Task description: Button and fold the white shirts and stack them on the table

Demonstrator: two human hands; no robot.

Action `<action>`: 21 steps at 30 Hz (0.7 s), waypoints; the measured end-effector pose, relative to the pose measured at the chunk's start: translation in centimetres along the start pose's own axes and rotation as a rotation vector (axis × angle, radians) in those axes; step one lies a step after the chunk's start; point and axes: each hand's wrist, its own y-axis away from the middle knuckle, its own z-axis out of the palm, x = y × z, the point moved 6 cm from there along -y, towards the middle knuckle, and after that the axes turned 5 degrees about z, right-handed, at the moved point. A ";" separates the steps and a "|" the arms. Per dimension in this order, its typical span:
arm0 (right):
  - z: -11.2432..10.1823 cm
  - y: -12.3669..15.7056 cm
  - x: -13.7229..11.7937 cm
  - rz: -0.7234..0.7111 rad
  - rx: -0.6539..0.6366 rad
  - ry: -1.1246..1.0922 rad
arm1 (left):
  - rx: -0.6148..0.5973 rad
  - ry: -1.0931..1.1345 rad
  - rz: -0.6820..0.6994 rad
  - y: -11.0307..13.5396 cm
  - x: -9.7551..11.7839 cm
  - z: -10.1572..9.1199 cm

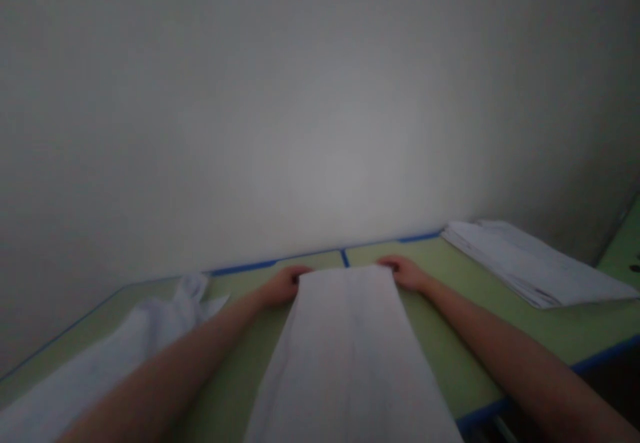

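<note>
White cloth strip (350,356) lies flat in the middle of the green table (575,333), running from the near edge straight away from me toward the wall (320,96), and both of my hands are at its far end.

Starting at the far left, a crumpled white cloth (125,343) is heaped loosely on the tabletop, one twisted end poking up near the back edge. It sits just beside my left forearm, apart from the strip. My left arm reaches forward along the strip's left side, and my left hand (285,285) rests at the far left corner with the fingers bent down onto the edge. The view is dim and soft, so I cannot tell whether that hand is pinching the fabric or only pressing on it.

Between the hands the strip's far edge runs straight and level, and its surface looks smooth, with a faint lengthwise crease down the middle. Just beyond that edge a short blue line (344,257) crosses the table's back border.

My right hand (407,273) mirrors the other at the far right corner, fingers curled toward the edge; again I cannot tell whether it grips or merely touches. Farther right, well apart from the strip, a stack of folded white sheets (535,266) lies flat near the wall. A blue edge (600,357) trims the table's near right side.
</note>
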 end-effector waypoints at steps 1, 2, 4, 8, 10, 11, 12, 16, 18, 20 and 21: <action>0.2 -0.2 -0.3 -0.006 -0.014 0.004 | 0.014 -0.038 0.001 -0.4 -0.2 -0.1; 0.3 -0.2 -0.7 -0.014 -0.013 0.019 | 0.032 -0.081 -0.007 -0.8 -0.6 -0.2; 0.3 -0.3 -1.0 -0.020 0.015 0.065 | 0.060 -0.143 -0.057 -1.5 -1.9 -0.7; 0.0 -0.2 -0.6 0.014 0.069 0.112 | 0.066 -0.116 -0.187 -2.4 -4.9 -1.4; -0.1 -0.4 -0.3 0.035 0.071 0.094 | 0.040 -0.037 -0.237 -2.7 -5.9 -1.4; -0.1 -0.6 -0.1 0.045 0.057 0.076 | 0.017 0.007 -0.253 -2.7 -6.1 -1.3; 0.0 -0.9 0.1 0.054 0.035 0.056 | -0.010 0.047 -0.262 -2.7 -6.2 -1.2; 0.6 -2.3 0.4 0.066 -0.023 0.009 | -0.056 0.130 -0.207 -2.7 -5.6 -1.2; 0.7 -2.9 0.5 0.050 0.007 0.024 | -0.050 0.107 -0.159 -2.7 -5.5 -1.5; 0.7 -3.3 0.7 0.042 0.041 0.050 | -0.038 0.032 -0.145 -2.8 -6.0 -1.8; 0.7 -3.4 0.9 0.043 0.046 0.063 | -0.028 -0.016 -0.156 -2.7 -6.4 -1.9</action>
